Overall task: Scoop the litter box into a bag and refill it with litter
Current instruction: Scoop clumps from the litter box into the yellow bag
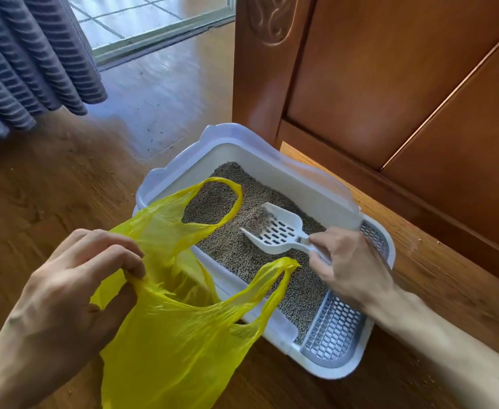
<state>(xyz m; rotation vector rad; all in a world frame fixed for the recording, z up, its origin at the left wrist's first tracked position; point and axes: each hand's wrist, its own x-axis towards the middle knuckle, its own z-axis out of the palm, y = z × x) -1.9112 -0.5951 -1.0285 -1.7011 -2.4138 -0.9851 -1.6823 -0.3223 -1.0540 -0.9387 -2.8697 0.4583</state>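
A wooden floor (65, 184) runs from a sliding glass door's track (159, 33) at the top, past a grey striped curtain (21, 63) on the left, to a carved wooden cabinet (390, 84) on the right. Scattered grains of litter dot the boards near the curtain. Just beside the cabinet's base sits a white litter box (165, 184) with a raised rim and a grey grated step (335, 332) at its near end; grey-brown litter (236, 255) fills its pan. The person's right hand (348, 264) reaches over the box from the right, its grip clamped on the handle of a white slotted scoop (277, 231), whose blade is tilted down with its front edge dug into the litter — a few grains lie on the slots. The left hand (74, 284) holds a yellow plastic bag (177, 329) at the box's near left side, fingers curled and pinching the edge of the bag's mouth. The bag hangs open, overlapping the box's near wall — one loop handle (230, 199) arches over the litter, the other (280, 276) points toward the scoop hand. What lies inside the bag cannot be told.
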